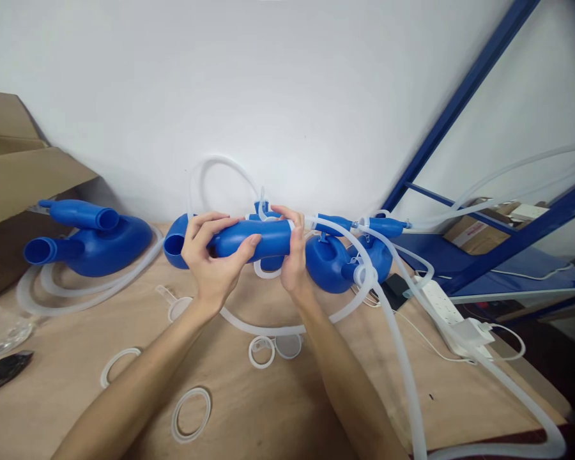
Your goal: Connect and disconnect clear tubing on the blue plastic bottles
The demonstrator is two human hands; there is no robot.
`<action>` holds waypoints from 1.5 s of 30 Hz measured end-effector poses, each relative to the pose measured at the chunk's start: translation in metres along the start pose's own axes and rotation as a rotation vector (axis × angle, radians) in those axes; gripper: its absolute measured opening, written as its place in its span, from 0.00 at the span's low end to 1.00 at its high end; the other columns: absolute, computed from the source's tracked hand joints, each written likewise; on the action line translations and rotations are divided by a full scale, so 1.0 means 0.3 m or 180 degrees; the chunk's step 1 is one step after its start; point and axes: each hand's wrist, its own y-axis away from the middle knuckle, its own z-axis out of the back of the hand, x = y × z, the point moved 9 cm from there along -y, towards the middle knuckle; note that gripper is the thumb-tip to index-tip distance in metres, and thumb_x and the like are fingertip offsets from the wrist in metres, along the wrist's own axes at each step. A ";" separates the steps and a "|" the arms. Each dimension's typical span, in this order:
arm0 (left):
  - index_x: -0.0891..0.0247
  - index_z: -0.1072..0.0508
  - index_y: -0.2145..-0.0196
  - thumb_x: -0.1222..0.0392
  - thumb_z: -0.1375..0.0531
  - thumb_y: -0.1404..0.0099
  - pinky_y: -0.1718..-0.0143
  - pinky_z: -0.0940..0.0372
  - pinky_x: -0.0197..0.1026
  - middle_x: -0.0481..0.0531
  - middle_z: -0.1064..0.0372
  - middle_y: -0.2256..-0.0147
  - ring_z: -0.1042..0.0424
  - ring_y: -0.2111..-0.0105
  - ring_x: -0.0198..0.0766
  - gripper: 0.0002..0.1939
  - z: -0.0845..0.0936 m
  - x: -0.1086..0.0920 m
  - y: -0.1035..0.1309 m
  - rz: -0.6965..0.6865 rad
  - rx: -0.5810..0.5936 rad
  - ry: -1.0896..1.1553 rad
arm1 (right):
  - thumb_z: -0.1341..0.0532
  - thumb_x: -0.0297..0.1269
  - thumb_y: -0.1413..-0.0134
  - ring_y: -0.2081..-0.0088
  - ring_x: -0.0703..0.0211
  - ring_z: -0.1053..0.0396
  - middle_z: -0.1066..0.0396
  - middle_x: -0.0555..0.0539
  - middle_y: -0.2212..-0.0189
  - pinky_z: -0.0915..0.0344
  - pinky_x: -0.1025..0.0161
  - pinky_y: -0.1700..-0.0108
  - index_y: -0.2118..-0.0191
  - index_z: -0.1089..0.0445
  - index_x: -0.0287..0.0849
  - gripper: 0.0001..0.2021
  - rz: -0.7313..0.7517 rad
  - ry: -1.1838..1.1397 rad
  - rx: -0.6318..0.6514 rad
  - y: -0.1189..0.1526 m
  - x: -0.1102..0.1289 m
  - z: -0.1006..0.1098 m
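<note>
Above the table, both my hands hold a blue plastic urinal funnel (271, 238) sideways. My left hand (211, 265) wraps its left end, thumb along the near side. At the other end, the fingers and palm of my right hand (294, 259) press against a white ring (292, 225) around the rim. Behind my hands stands a blue urinal bottle (175, 250), partly covered by my left fingers. More blue bottles (329, 265) with funnels and clear hoses (364, 275) stand to the right. Loose white rings (191, 415) and a white cap (177, 309) lie nearer me.
An open cardboard box (38, 172) is at the left, beside another blue bottle (108, 246) with a coiled hose. A power strip (443, 306) with a plugged charger lies right, near a blue metal rack (460, 105). Hoses loop over the table's right side. A white wall rises behind.
</note>
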 end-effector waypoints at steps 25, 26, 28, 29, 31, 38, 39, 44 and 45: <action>0.53 0.18 0.49 0.37 0.26 0.49 0.65 0.21 0.46 0.51 0.20 0.57 0.21 0.62 0.47 0.32 0.120 0.143 -0.235 0.0750 0.1341 -0.0229 | 0.35 0.45 0.36 0.44 0.50 0.29 0.27 0.43 0.46 0.26 0.48 0.43 0.34 0.35 0.52 0.26 0.0163 0.0225 0.0173 -0.114 -0.010 0.172; 0.53 0.18 0.49 0.35 0.27 0.49 0.62 0.21 0.47 0.51 0.19 0.56 0.20 0.61 0.48 0.33 0.112 0.163 -0.229 0.0815 0.1595 -0.0414 | 0.35 0.46 0.35 0.45 0.50 0.29 0.26 0.43 0.49 0.26 0.48 0.45 0.35 0.35 0.51 0.26 0.0139 0.0223 0.0135 -0.119 -0.016 0.187; 0.52 0.19 0.50 0.32 0.28 0.50 0.57 0.22 0.51 0.51 0.19 0.56 0.20 0.58 0.51 0.34 0.094 0.213 -0.211 0.0882 0.2167 -0.0846 | 0.35 0.46 0.35 0.46 0.50 0.27 0.24 0.44 0.53 0.25 0.48 0.45 0.34 0.36 0.51 0.26 0.0101 0.0198 0.0045 -0.126 -0.027 0.213; 0.52 0.19 0.50 0.31 0.28 0.50 0.55 0.22 0.52 0.51 0.19 0.56 0.20 0.58 0.52 0.35 0.081 0.241 -0.197 0.0895 0.2460 -0.1044 | 0.35 0.47 0.35 0.47 0.49 0.27 0.23 0.44 0.53 0.25 0.47 0.45 0.34 0.37 0.52 0.27 0.0065 0.0173 0.0017 -0.127 -0.034 0.221; 0.53 0.19 0.50 0.30 0.30 0.49 0.53 0.24 0.52 0.52 0.19 0.56 0.20 0.57 0.53 0.35 0.048 0.300 -0.164 0.0901 0.2929 -0.1329 | 0.35 0.46 0.36 0.46 0.50 0.26 0.22 0.44 0.54 0.25 0.47 0.44 0.34 0.37 0.52 0.27 -0.0066 0.0081 0.0076 -0.127 -0.054 0.217; 0.61 0.20 0.49 0.30 0.29 0.54 0.42 0.30 0.47 0.60 0.21 0.46 0.24 0.44 0.58 0.42 -0.185 0.481 0.078 0.1404 0.3944 -0.1185 | 0.37 0.45 0.35 0.47 0.52 0.25 0.24 0.46 0.54 0.31 0.47 0.38 0.40 0.31 0.48 0.20 -0.0882 0.0165 0.1288 -0.065 -0.205 0.044; 0.62 0.20 0.49 0.30 0.29 0.54 0.42 0.31 0.46 0.60 0.21 0.46 0.24 0.44 0.58 0.42 -0.217 0.497 0.127 0.1553 0.4074 -0.1082 | 0.39 0.45 0.34 0.47 0.52 0.25 0.25 0.46 0.55 0.31 0.47 0.38 0.38 0.32 0.48 0.21 -0.0984 0.0208 0.1373 -0.054 -0.233 0.029; 0.65 0.22 0.46 0.22 0.34 0.52 0.60 0.25 0.40 0.61 0.21 0.49 0.20 0.55 0.51 0.49 -0.299 0.542 0.319 0.2158 0.4517 -0.0749 | 0.42 0.46 0.33 0.48 0.53 0.26 0.27 0.47 0.55 0.34 0.46 0.35 0.32 0.40 0.50 0.27 -0.1496 0.0134 0.1357 -0.024 -0.357 0.008; 0.66 0.23 0.45 0.21 0.36 0.51 0.63 0.25 0.40 0.61 0.21 0.50 0.20 0.58 0.49 0.51 -0.302 0.550 0.345 0.2241 0.4591 -0.0739 | 0.42 0.47 0.33 0.49 0.53 0.26 0.28 0.47 0.56 0.33 0.46 0.37 0.31 0.41 0.51 0.27 -0.1647 0.0037 0.1316 -0.020 -0.376 0.008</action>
